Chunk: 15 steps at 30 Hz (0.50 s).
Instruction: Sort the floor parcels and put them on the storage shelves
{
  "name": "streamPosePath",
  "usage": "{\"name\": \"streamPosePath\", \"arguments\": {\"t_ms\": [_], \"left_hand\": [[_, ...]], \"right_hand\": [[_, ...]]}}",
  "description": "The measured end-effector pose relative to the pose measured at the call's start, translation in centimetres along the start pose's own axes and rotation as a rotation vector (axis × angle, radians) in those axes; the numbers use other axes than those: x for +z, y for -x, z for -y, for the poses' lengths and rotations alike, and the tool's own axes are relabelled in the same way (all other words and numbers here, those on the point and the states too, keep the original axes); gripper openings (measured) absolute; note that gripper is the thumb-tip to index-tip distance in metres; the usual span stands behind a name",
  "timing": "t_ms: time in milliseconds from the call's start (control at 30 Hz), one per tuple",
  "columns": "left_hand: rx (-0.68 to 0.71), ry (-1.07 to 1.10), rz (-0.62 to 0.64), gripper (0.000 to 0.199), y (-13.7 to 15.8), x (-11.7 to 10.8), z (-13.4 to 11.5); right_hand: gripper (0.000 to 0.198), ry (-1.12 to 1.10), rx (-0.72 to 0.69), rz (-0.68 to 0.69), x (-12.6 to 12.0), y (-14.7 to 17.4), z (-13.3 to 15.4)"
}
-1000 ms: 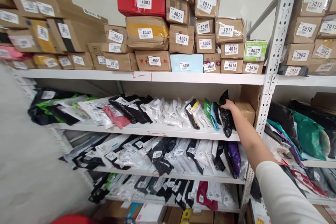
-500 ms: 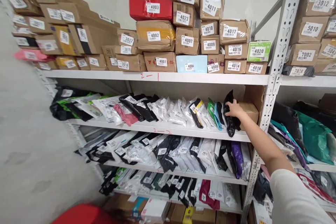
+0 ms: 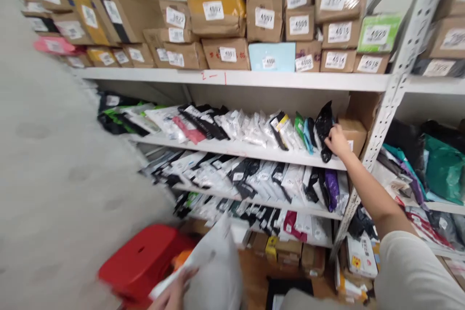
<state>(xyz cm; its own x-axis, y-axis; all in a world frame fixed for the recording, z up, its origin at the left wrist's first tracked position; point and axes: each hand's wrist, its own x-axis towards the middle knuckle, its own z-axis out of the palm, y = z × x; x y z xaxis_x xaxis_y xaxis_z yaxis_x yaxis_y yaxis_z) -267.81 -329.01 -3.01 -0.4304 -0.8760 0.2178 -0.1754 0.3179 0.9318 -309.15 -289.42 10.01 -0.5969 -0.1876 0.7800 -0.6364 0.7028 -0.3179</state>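
Observation:
My right hand (image 3: 337, 141) reaches to the right end of the upper bag shelf. Its curled fingers are closed at the edge of a black plastic mailing bag (image 3: 324, 126), which stands upright there. A cardboard box (image 3: 352, 133) sits just to the right, behind the wrist. Blue and green mailing bags (image 3: 300, 126) lean to the left of the black one. Low in the view, my left hand (image 3: 176, 293) is partly cut off by the bottom edge and grips a pale grey-white mailing bag (image 3: 216, 269), blurred by motion.
A metal shelf rack (image 3: 232, 77) carries labelled cardboard boxes on top and rows of labelled mailing bags below. A perforated upright post (image 3: 378, 140) stands right of my hand. A red plastic stool (image 3: 145, 261) is by the wall at lower left. More boxes (image 3: 290, 249) lie under the rack.
The view has tipped downward. My left hand with the pale mailing bag has come into sight. My right hand has shifted from the black bag's upper part to lower on its right edge.

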Motion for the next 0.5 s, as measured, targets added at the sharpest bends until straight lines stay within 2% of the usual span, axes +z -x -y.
{"name": "streamPosePath", "arguments": {"t_ms": [67,100,133,167,200,267,300,400,500], "left_hand": [[-0.115,0.115,0.022,0.037,-0.4,0.9,-1.0],[-0.138,0.199,0.038,0.035,-0.8,1.5,-1.5],[-0.133,0.268,0.057,0.034,-1.4,2.2,-2.1],[-0.121,0.314,0.081,0.033,-2.1,2.8,-2.6],[-0.097,0.356,0.117,0.032,-2.8,3.4,-3.2],[-0.036,0.419,0.209,0.031,-4.0,4.8,-4.3],[-0.005,0.45,0.262,0.032,-4.5,5.5,-4.8],[0.015,0.54,0.411,0.037,-5.2,8.9,-6.7],[-0.086,0.593,0.529,0.047,-4.1,14.0,-8.8]], "right_hand": [[0.017,-0.096,-0.01,-0.165,1.1,3.7,1.0],[0.019,-0.162,0.021,-0.207,1.9,6.2,2.0],[0.022,-0.251,0.082,-0.188,2.6,9.1,3.4],[0.023,-0.382,0.162,-0.085,3.4,12.4,5.0],[0.025,-0.546,0.259,0.098,4.2,15.9,6.8],[0.051,-0.898,0.55,0.439,5.8,22.8,10.5],[0.064,-0.943,0.651,0.477,6.6,25.8,12.1],[0.075,-1.103,0.947,0.448,8.3,32.4,15.0],[0.08,-1.142,1.272,0.3,7.4,37.0,14.6]]}}
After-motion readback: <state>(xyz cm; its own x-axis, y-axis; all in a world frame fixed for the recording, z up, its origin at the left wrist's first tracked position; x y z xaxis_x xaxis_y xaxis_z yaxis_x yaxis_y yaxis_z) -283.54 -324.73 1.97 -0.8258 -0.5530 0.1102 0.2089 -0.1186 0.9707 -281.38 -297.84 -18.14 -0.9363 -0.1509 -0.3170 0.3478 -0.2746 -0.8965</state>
